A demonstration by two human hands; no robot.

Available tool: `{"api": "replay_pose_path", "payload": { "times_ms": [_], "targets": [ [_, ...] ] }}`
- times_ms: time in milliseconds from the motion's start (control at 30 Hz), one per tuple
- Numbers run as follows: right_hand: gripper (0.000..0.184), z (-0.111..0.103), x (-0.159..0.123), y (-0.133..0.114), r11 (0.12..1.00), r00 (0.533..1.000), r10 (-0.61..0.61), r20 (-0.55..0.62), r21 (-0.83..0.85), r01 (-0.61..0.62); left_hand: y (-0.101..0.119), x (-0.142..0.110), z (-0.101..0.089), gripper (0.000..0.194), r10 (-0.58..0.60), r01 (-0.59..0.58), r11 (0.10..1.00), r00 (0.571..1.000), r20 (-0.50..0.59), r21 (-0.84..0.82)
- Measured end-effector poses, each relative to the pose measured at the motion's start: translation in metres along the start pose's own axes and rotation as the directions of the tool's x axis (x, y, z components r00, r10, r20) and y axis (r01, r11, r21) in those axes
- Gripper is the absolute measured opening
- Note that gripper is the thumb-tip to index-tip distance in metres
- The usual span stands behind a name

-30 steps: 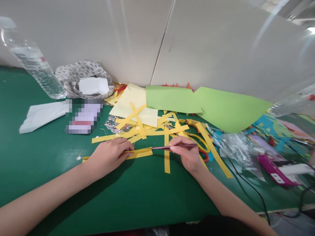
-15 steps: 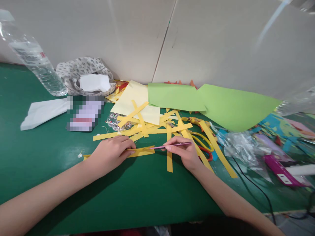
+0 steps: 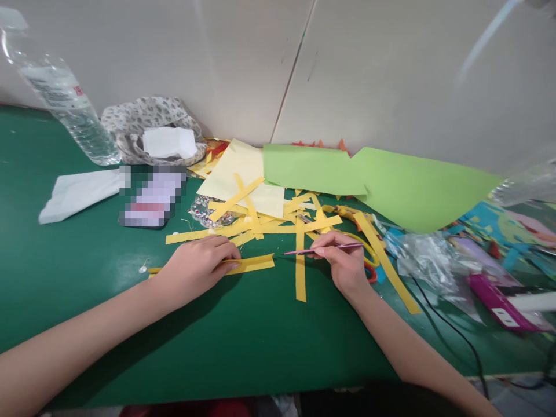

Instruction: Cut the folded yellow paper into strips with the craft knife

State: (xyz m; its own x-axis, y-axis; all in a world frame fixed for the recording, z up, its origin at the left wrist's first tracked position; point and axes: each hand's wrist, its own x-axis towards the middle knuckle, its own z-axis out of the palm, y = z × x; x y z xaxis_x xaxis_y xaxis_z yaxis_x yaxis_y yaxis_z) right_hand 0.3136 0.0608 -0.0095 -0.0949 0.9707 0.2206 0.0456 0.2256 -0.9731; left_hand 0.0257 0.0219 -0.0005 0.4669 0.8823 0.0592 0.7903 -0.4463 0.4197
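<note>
My left hand (image 3: pixel 200 263) has thumb and fingers closed on a yellow paper strip (image 3: pixel 256 263), holding it down on the green table. The strip is creased lengthwise, and its right end shows a notch. Between the fingertips of my right hand (image 3: pixel 343 263) is a slim pink pointed tool (image 3: pixel 299 252); I cannot tell its exact kind. Its tip points left, a little apart from the strip's right end. Under the tool lies another yellow paper strip (image 3: pixel 300 284). Behind both hands is a loose pile of yellow strips (image 3: pixel 278 229).
Cream paper (image 3: pixel 234 168) and green sheets (image 3: pixel 313 171) lie by the wall. Yellow-handled scissors (image 3: pixel 369 249) sit behind my right hand. Clear plastic wrap (image 3: pixel 425 258) and a magenta tool (image 3: pixel 495 304) with a cord are rightward; a phone (image 3: pixel 152 200), cloth bag (image 3: pixel 147 110) and bottle (image 3: pixel 65 104) leftward.
My right hand has moved right with the pink tool, drawing its tip away from the strip's end. My left hand stays on the strip.
</note>
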Motion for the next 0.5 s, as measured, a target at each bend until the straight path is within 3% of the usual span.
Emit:
{"api": "replay_pose_path", "payload": {
  "times_ms": [167,367,500],
  "targets": [
    [0.013,0.006,-0.003,-0.006,0.991,0.995,-0.085,-0.042,0.097,0.089,0.000,0.000,0.000,0.017,0.011,-0.011,1.000,1.000,-0.014,-0.004],
    [0.006,0.023,-0.011,-0.009,0.998,0.979,-0.005,0.206,-0.064,0.018,0.001,0.001,-0.001,0.018,0.017,-0.016,1.000,1.000,-0.015,0.021],
    [0.004,0.027,-0.011,-0.009,0.991,0.964,0.055,0.261,-0.135,-0.020,0.001,0.001,-0.001,0.017,0.028,-0.027,0.999,0.999,-0.030,0.021]
  ]
}}
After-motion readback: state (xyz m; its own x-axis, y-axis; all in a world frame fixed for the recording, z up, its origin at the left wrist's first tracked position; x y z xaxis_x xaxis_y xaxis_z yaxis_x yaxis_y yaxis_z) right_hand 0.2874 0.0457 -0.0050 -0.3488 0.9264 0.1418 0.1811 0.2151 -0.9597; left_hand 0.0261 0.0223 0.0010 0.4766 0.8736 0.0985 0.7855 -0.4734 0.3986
